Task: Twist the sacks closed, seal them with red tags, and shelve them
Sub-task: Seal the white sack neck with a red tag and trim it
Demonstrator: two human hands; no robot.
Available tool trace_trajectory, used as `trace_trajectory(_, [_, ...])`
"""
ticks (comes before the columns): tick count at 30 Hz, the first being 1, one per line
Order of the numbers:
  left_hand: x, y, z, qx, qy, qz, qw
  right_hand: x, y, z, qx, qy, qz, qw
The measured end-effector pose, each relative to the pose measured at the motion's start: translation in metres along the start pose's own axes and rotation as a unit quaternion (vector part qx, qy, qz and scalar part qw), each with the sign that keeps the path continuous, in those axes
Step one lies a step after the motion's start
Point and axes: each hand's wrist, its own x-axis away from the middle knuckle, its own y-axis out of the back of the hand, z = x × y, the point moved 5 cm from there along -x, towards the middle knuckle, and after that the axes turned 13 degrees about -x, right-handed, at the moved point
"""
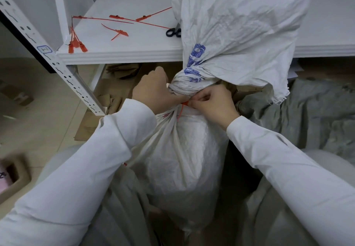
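Note:
A full white woven sack (182,159) stands on the floor between my knees, its neck twisted tight and its loose top flopping up over the shelf edge. My left hand (153,90) grips the twisted neck from the left. A red tag (182,107) is wrapped at the neck, its thin tail hanging down. My right hand (211,103) pinches the tag's head against the neck. Several more red tags (119,19) lie scattered on the white shelf (124,53).
Black-handled scissors (172,32) lie on the shelf beside the sack's top. A perforated white upright (57,67) stands at left. Flattened cardboard (115,92) lies under the shelf, crumpled grey cloth (317,115) at right. A tan tray (15,176) sits on the floor, lower left.

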Motion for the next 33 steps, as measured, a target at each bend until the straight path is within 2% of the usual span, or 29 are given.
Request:
trace_trajectory(3, [0.006, 0.009, -0.003, -0.133, 0.016, -0.008, 0.991, 0.001, -0.003, 0.002, 0.03, 0.016, -0.002, 0.999])
trace_trajectory(5, [0.008, 0.011, -0.003, -0.154, 0.021, 0.008, 0.988, 0.001, -0.004, 0.002, 0.043, 0.021, -0.001, 0.999])
trace_trajectory(11, [0.007, -0.008, -0.01, -0.06, -0.055, 0.156, 0.984, 0.003, -0.007, 0.004, 0.073, 0.047, -0.014, 0.996])
trace_trajectory(15, [0.009, -0.016, -0.02, -0.032, -0.098, 0.173, 0.98, 0.003, -0.007, 0.003, 0.089, 0.058, -0.017, 0.994])
trace_trajectory(24, [0.01, -0.021, -0.027, 0.043, -0.131, 0.17, 0.976, -0.003, -0.001, -0.005, 0.086, 0.026, -0.031, 0.995])
trace_trajectory(30, [0.012, -0.025, -0.029, 0.129, -0.073, 0.159, 0.976, -0.013, 0.005, -0.009, 0.062, 0.007, -0.047, 0.997])
trace_trajectory(33, [0.011, -0.024, -0.028, 0.178, -0.053, 0.206, 0.961, -0.016, 0.007, -0.009, 0.051, 0.004, -0.046, 0.998])
